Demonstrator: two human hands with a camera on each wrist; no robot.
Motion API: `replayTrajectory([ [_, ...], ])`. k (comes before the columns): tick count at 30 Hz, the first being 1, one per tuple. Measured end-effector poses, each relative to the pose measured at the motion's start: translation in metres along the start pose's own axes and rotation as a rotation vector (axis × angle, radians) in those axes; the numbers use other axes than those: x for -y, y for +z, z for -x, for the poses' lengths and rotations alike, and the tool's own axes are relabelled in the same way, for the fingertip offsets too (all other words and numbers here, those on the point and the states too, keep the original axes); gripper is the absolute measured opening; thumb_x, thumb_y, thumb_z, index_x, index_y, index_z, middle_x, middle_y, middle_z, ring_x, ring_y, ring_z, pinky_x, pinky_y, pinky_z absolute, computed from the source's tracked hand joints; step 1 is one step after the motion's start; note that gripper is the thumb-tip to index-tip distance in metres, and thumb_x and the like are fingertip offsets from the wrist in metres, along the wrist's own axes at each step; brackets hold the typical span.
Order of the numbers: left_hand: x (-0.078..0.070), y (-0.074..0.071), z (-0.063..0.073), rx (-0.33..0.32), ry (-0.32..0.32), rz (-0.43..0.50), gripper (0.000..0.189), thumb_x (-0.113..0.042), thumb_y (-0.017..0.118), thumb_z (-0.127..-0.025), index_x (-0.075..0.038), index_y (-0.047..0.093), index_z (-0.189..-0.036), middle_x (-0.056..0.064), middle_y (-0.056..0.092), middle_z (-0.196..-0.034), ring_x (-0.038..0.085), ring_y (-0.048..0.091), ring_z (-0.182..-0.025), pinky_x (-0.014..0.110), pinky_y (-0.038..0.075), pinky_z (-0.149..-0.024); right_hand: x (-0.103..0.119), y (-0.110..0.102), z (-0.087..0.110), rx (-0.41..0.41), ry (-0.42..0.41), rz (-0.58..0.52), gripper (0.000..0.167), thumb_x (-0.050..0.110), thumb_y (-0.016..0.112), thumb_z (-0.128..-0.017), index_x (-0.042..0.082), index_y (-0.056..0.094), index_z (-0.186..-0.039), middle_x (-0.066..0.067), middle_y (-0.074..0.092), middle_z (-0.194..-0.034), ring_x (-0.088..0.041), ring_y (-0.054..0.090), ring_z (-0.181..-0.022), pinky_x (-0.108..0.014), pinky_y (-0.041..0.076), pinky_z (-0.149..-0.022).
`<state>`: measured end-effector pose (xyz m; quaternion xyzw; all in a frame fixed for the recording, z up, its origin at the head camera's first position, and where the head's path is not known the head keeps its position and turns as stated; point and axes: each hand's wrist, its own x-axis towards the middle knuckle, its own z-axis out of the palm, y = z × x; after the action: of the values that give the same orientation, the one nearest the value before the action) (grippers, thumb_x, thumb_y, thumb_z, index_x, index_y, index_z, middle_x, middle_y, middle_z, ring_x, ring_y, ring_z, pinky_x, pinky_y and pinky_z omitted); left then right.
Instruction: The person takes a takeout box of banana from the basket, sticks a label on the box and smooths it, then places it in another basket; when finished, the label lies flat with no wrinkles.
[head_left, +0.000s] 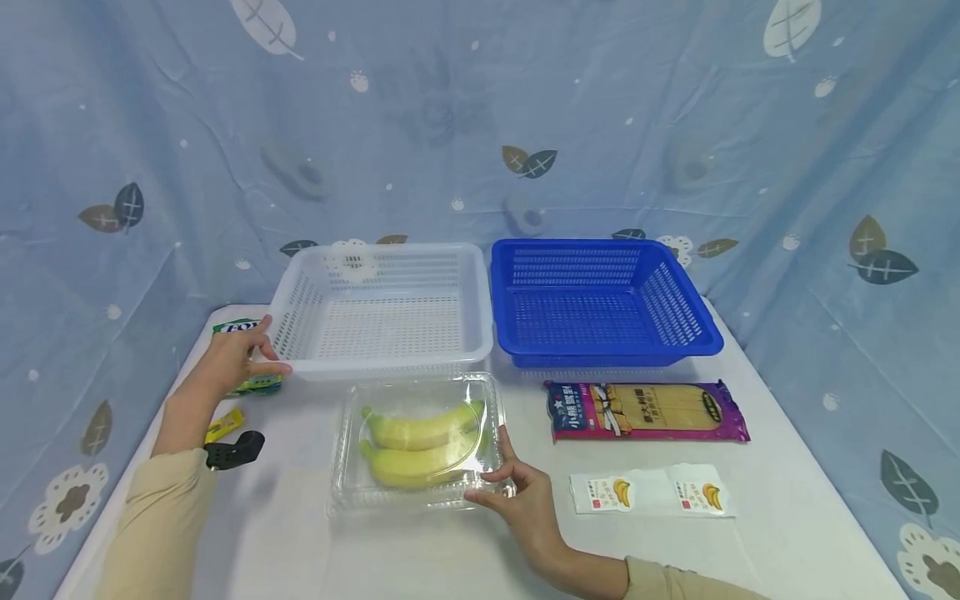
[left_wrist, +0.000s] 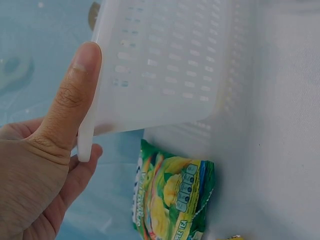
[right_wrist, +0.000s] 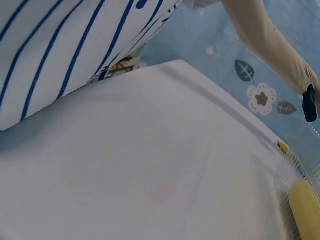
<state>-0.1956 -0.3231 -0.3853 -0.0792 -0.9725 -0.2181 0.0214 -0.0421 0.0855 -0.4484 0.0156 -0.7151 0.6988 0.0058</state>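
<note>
My left hand holds the white basket by the rim at its front left corner. In the left wrist view, the thumb lies on one side of the rim and fingers on the other. Two yellow bananas lie inside a clear plastic container in front of the basket. At that container's lower right corner, my right hand pinches the edge with thumb and fingers. The right wrist view shows only part of the container and a banana, without the right hand.
A blue basket stands right of the white one. Before it lie a purple noodle packet and a white strip with banana pictures. Left are a green packet and a small yellow packet. Patterned cloth hangs behind.
</note>
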Motion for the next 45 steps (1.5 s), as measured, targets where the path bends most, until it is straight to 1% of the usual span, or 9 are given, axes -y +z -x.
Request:
replayTrajectory([
  [16,-0.013,-0.005,0.003,0.043,-0.028,-0.026,0.028,-0.023,0.082,-0.075,-0.007,0.059,-0.074,0.032,0.025,-0.146,0.025,0.036,-0.065,0.034,0.033,-0.058,0.0,0.014,0.006,0.007,0.037,-0.007,0.029,0.006,0.083,-0.069,-0.001,0.063,-0.088,-0.012,0.033,-0.151,-0.027,0.026,-0.14,-0.021,0.022,-0.109],
  [22,-0.009,-0.003,0.004,0.038,0.004,-0.033,0.029,-0.027,0.081,-0.076,-0.005,0.063,-0.081,0.034,0.025,-0.146,0.04,0.047,-0.088,0.05,0.044,-0.073,0.004,0.01,0.005,0.054,0.039,0.056,0.028,0.009,0.083,-0.072,0.003,0.064,-0.091,-0.013,0.032,-0.152,-0.031,0.024,-0.14,-0.046,0.019,-0.113],
  [28,-0.005,0.004,0.02,-0.08,0.055,0.033,0.038,-0.027,0.078,-0.081,0.0,0.066,-0.104,0.034,0.031,-0.145,0.044,0.053,-0.092,0.057,0.045,-0.077,0.017,-0.001,0.0,0.152,0.055,0.078,0.04,0.01,0.082,-0.073,0.001,0.064,-0.106,-0.016,0.034,-0.151,-0.036,0.024,-0.141,-0.053,0.023,-0.11],
  [33,-0.017,0.02,0.042,-0.286,0.086,0.104,0.04,-0.017,0.075,-0.084,0.001,0.061,-0.117,0.03,0.043,-0.14,0.049,0.055,-0.096,0.06,0.045,-0.079,0.026,-0.014,-0.003,0.169,0.096,0.063,0.053,0.011,0.081,-0.076,0.004,0.056,-0.123,-0.016,0.035,-0.151,-0.039,0.036,-0.134,-0.046,0.037,-0.104],
  [35,-0.027,0.028,0.053,-0.367,0.074,0.156,0.038,-0.013,0.074,-0.084,-0.001,0.062,-0.118,0.025,0.048,-0.139,0.046,0.058,-0.101,0.055,0.048,-0.082,0.026,-0.02,-0.004,0.147,0.103,0.081,0.056,0.013,0.081,-0.077,0.007,0.055,-0.126,-0.015,0.039,-0.149,-0.038,0.043,-0.129,-0.048,0.039,-0.103],
  [37,-0.038,0.035,0.064,-0.424,0.061,0.231,0.037,-0.008,0.074,-0.084,-0.001,0.062,-0.118,0.02,0.051,-0.138,0.026,0.058,-0.116,0.037,0.051,-0.09,0.025,-0.027,-0.006,0.128,0.112,0.087,0.057,0.014,0.08,-0.078,0.009,0.054,-0.128,-0.012,0.045,-0.144,-0.035,0.047,-0.126,-0.048,0.042,-0.101],
  [39,-0.051,0.039,0.075,-0.43,0.036,0.318,0.038,-0.006,0.073,-0.085,-0.002,0.062,-0.121,0.015,0.052,-0.139,0.009,0.049,-0.126,0.022,0.046,-0.094,0.022,-0.034,-0.009,0.139,0.098,0.084,0.056,0.013,0.079,-0.079,0.01,0.054,-0.129,-0.011,0.049,-0.14,-0.034,0.05,-0.123,-0.044,0.044,-0.1],
  [42,-0.062,0.05,0.087,-0.42,0.048,0.457,0.043,-0.002,0.073,-0.083,-0.002,0.06,-0.124,0.012,0.055,-0.137,-0.011,0.045,-0.119,0.006,0.041,-0.09,0.018,-0.045,-0.016,0.214,0.052,0.074,0.052,0.01,0.076,-0.082,0.006,0.054,-0.128,-0.012,0.051,-0.138,-0.034,0.051,-0.123,-0.037,0.045,-0.099],
  [45,-0.08,0.055,0.098,-0.382,0.021,0.549,0.044,-0.002,0.074,-0.082,-0.002,0.06,-0.124,0.013,0.058,-0.132,-0.008,0.05,-0.115,0.012,0.045,-0.089,0.011,-0.056,-0.024,0.31,-0.012,0.051,0.048,0.007,0.072,-0.084,-0.002,0.053,-0.127,-0.018,0.05,-0.139,-0.034,0.051,-0.123,-0.035,0.045,-0.099],
])
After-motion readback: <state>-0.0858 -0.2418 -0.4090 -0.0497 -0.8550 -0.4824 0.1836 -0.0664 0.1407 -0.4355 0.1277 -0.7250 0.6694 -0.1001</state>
